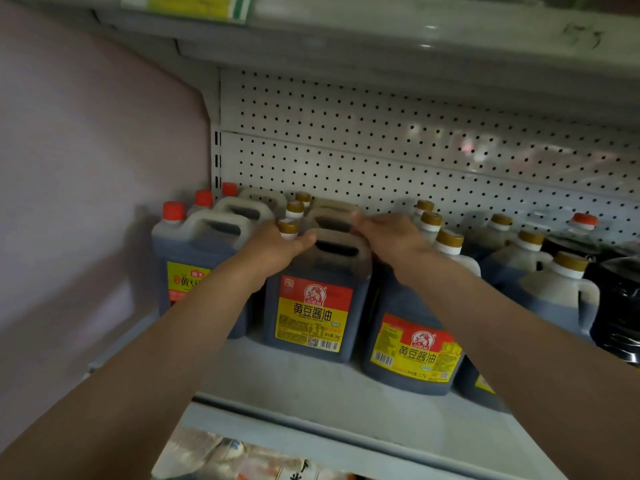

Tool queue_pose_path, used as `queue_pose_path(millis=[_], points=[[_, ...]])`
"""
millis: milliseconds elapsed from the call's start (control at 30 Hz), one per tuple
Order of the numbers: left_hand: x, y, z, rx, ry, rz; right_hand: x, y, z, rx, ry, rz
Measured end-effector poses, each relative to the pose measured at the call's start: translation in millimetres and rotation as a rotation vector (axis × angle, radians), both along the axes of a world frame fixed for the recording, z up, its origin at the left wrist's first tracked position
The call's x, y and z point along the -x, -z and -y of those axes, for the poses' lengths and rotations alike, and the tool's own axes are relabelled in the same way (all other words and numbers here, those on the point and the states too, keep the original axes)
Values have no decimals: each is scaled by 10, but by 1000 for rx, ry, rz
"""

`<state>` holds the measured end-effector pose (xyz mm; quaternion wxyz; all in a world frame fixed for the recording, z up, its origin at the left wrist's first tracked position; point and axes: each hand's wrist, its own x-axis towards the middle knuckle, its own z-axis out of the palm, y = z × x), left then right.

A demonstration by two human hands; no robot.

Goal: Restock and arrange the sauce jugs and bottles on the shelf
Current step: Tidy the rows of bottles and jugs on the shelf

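Dark soy sauce jugs stand in rows on a grey shelf [311,393]. The front middle jug [313,313] has a red and yellow label and a gold cap. My left hand [277,247] holds its top left, with the thumb reaching to the handle beside the cap. My right hand [391,237] lies on the right side of the middle row, its fingers at the handle of a jug behind. A rounder jug [412,351] with the same label stands to the right, under my right forearm. Red-capped jugs [194,258] fill the left row.
A pink wall [86,168] closes the shelf's left end. White pegboard [381,147] backs it, and an upper shelf [381,39] hangs close overhead. More gold-capped jugs [554,292] and a black bottle [620,306] stand at the right. Packaged goods [242,459] lie below.
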<state>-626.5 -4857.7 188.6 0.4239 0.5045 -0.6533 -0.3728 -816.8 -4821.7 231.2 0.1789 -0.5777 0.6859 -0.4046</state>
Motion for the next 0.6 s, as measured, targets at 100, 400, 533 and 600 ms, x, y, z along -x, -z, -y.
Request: queue_pose_path(millis=[100, 400, 533, 600], points=[[-13, -230, -18, 38, -63, -23, 68, -233, 136, 99, 9, 16], [128, -403, 87, -96, 20, -26, 76, -153, 681, -154, 31, 222], [94, -374, 147, -157, 0, -53, 135, 15, 807, -161, 16, 229], [78, -367, 156, -168, 6, -61, 165, 50, 816, -128, 41, 111]])
